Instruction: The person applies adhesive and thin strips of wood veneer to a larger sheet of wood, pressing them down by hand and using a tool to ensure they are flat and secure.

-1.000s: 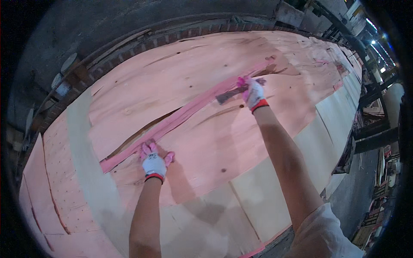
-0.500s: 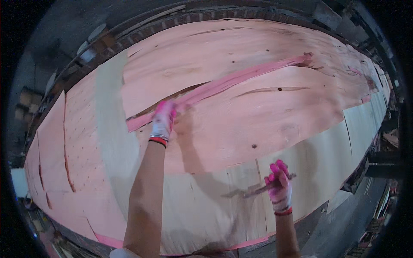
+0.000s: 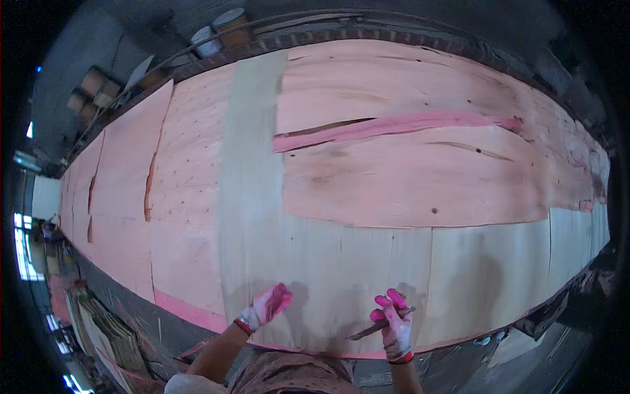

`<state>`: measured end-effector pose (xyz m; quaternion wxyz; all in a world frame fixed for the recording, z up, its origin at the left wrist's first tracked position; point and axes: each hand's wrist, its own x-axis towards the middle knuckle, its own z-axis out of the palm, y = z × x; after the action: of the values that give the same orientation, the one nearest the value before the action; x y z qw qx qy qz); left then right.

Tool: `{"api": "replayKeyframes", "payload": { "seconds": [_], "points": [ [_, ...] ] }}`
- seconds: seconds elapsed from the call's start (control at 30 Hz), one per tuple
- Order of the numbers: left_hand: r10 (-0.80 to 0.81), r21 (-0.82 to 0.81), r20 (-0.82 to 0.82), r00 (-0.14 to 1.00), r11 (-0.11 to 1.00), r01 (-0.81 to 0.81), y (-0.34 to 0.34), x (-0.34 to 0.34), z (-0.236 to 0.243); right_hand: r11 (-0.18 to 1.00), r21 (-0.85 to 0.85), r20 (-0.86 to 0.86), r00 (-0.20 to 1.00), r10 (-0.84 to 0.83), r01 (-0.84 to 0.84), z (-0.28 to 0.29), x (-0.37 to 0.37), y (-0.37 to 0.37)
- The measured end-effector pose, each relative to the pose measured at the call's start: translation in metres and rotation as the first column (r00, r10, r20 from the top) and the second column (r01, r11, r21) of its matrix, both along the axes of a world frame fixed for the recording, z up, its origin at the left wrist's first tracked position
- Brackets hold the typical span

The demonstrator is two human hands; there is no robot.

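Left hand (image 3: 268,307), in a white glove stained pink at the fingers: grip loose and unclenched, fingers slightly curled and pointing inward, over the near part of the pale veneer sheet (image 3: 341,262). Right hand (image 3: 396,325), gloved likewise with a red cuff: grip closed around a narrow flat-bladed tool (image 3: 367,329). Blade slants down toward the left hand; the other end juts out past the fingers on the right. The two hands are well apart, both close to the near edge.

Beyond the hands, a pink-coated veneer sheet (image 3: 394,180) overlies the pale one, with dark knots and a split. A brighter pink veneer strip (image 3: 394,126) runs lengthwise across it, beside a dark gap near its left end. Further left, a perforated pink sheet (image 3: 187,164) with long cracks nearby.

Far side, upper left: a brown bucket (image 3: 232,31) next to a pale bucket (image 3: 207,43). Lower left: stacked thin sheets (image 3: 108,335), standing on the floor side, details dim.
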<state>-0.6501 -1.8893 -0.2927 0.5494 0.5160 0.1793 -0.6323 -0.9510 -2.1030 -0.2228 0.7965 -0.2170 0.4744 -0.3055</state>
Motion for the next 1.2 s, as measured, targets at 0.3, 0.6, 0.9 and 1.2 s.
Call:
{"api": "replayKeyframes", "payload": {
  "seconds": [0.3,0.6,0.9,1.2],
  "points": [
    [-0.149,0.347,0.115,0.982,0.932,0.101,0.201,-0.038,0.067,0.98,-0.068,-0.148,0.973,0.175,-0.187,0.064,0.065,0.085],
    [-0.078,0.284,0.284,0.956,0.959,-0.006,0.465,-0.105,0.118,0.843,-0.152,-0.291,0.838,0.461,-0.517,0.177,0.14,0.237],
    [0.566,0.323,0.569,0.597,0.513,-0.795,0.707,-0.113,0.168,0.385,-0.312,-0.268,0.47,0.841,-0.868,0.241,0.319,0.506],
    [0.782,0.098,0.5,0.373,0.377,-0.921,0.82,0.014,0.194,-0.017,-0.474,-0.202,0.09,0.975,-0.88,0.254,0.468,0.738]
  ]
}}
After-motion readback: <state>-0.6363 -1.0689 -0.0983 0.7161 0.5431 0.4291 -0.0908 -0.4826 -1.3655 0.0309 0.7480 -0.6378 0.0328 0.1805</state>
